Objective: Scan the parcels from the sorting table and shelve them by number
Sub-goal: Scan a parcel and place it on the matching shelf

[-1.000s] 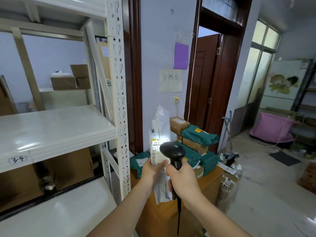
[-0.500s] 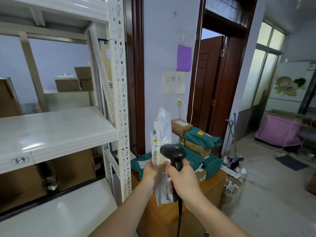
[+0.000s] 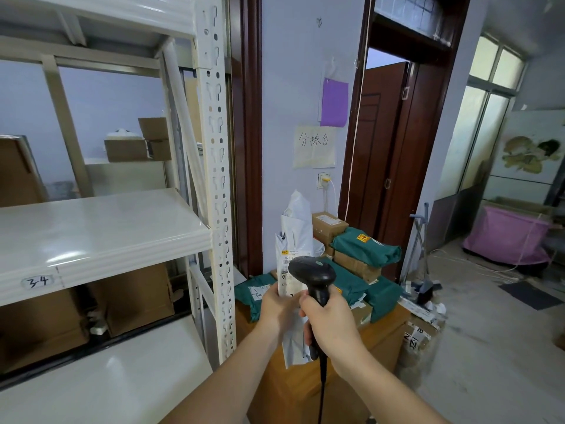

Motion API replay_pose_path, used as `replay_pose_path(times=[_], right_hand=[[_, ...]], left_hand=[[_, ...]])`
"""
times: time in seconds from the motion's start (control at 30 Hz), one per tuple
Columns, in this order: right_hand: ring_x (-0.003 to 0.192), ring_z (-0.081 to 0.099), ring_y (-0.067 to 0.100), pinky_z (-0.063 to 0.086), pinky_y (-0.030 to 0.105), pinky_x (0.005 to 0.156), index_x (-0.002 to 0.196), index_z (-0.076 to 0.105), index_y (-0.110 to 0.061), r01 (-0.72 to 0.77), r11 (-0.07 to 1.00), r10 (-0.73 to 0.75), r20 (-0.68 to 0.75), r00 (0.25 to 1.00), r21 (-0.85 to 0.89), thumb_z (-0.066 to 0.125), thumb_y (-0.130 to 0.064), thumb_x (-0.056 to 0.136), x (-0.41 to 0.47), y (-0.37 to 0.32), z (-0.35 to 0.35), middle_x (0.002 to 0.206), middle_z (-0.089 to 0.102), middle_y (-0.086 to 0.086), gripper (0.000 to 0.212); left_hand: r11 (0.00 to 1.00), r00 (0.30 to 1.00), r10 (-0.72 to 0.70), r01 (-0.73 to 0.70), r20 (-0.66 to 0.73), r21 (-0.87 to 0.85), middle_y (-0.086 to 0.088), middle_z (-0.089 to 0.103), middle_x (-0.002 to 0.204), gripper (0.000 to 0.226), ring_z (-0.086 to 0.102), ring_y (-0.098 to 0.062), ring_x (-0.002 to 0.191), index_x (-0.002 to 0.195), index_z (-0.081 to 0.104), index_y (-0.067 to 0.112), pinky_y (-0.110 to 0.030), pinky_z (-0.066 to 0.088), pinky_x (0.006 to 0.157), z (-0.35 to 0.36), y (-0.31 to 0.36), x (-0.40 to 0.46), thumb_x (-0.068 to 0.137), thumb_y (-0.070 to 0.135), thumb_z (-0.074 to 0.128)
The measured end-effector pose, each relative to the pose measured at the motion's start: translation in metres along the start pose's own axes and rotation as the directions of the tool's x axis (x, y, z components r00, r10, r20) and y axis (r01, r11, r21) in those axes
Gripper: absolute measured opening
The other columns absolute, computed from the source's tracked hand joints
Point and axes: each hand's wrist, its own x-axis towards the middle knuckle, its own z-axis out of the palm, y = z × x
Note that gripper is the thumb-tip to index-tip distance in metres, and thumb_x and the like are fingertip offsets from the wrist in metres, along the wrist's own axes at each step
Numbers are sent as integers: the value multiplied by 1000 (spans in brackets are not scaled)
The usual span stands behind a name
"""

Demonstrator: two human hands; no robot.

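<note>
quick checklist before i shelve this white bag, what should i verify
1. Left hand grips the white bag: ok.
2. Right hand holds the scanner, head close in front of the label: ok.
3. Scan registered: cannot tell.
4. Bag's shelf number readable: cannot tell, print is too small.
5. Shelf tagged 34 has bare space: ok.
</note>
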Motion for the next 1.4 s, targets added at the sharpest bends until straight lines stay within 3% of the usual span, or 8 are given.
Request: replay_pose_path(times=[0.2, 0.33, 0.57, 0.67, 0.8, 0.97, 1.07, 1.4], right_hand=[[53, 60, 22, 53, 35, 55, 95, 55, -25, 26, 1000, -26, 26, 999, 11, 58, -28, 95, -2, 2, -4, 67, 59, 6, 4], [66, 63, 24, 54, 39, 64, 92, 56, -32, 81, 997, -80, 56, 995, -21, 61, -28, 91, -7, -1, 4, 71, 61, 3, 7], [65, 65, 16, 48, 29, 58, 96, 59, -30, 218, 976, -208, 258, 943, -9, 64, -21, 93, -49, -30, 58, 75, 67, 1, 11], [64, 64, 12, 49, 27, 60, 99, 59, -30, 279, 960, -271, 343, 899, 28, 64, -23, 94, -81, -54, 95, 73, 67, 0, 9], [53, 61, 15, 50, 34, 56, 96, 57, -31, 321, 940, -333, 508, 794, 115, 62, -27, 96, -131, -86, 150, 58, 63, 0, 6], [41, 52, 18, 42, 30, 46, 96, 56, -29, 322, 914, -402, 664, 631, 247, 60, -19, 96, -207, -139, 213, 50, 59, 2, 11], [43, 52, 22, 43, 31, 45, 101, 54, -24, 287, 915, -399, 745, 535, 285, 57, -19, 98, -259, -169, 249, 50, 56, 7, 8], [50, 55, 13, 42, 26, 46, 109, 55, -29, 232, 919, -388, 828, 404, 318, 58, -20, 96, -385, -221, 361, 60, 60, -6, 16]], left_hand=[[1000, 1000, 3, -3, -2, 29, -13, 80, 109, 31, 77, -31, 101, 115, 75, 13, -44, 63, 87, -5, -2, 2, 86, 8, 85], [999, 999, 18, -17, -32, 37, -14, 80, 109, 34, 78, -31, 100, 115, 77, 13, -43, 63, 81, -28, 4, -11, 83, 9, 88], [995, 979, 97, -101, -179, -13, -18, 80, 106, 25, 78, -34, 97, 113, 76, 4, -38, 63, 75, -109, 33, -79, 89, 0, 79], [992, 950, 125, -113, -288, 56, -11, 80, 110, 30, 76, -33, 106, 119, 75, 11, -47, 62, 91, -165, 52, -121, 89, 12, 82], [984, 866, 174, -144, -469, 101, -4, 82, 106, 28, 77, -29, 103, 118, 76, 19, -53, 58, 99, -243, 89, -192, 91, 17, 81], [958, 719, 287, -231, -633, 171, 2, 82, 106, 28, 77, -18, 100, 116, 76, 24, -40, 60, 93, -336, 135, -299, 89, 17, 83], [945, 644, 323, -253, -693, 205, -2, 82, 105, 29, 78, -23, 100, 118, 75, 19, -46, 61, 95, -387, 157, -363, 90, 15, 82], [933, 494, 360, -214, -791, 291, -10, 82, 100, 21, 78, -31, 98, 112, 77, 13, -50, 61, 95, -517, 205, -495, 91, 14, 81]])
